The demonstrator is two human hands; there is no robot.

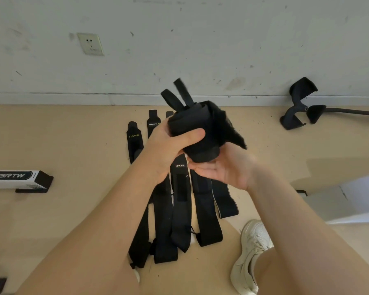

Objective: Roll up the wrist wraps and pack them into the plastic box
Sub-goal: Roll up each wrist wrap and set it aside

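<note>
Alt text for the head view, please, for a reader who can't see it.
The left hand grips a partly rolled black wrist wrap at chest height while the open right hand supports it below. More black wraps lie flat on the tan floor beneath.

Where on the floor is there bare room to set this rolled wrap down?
Bare floor lies between the white box and the flat wraps, and more between the wraps and the black exercise gear by the wall. The middle is crowded with wraps.
</note>
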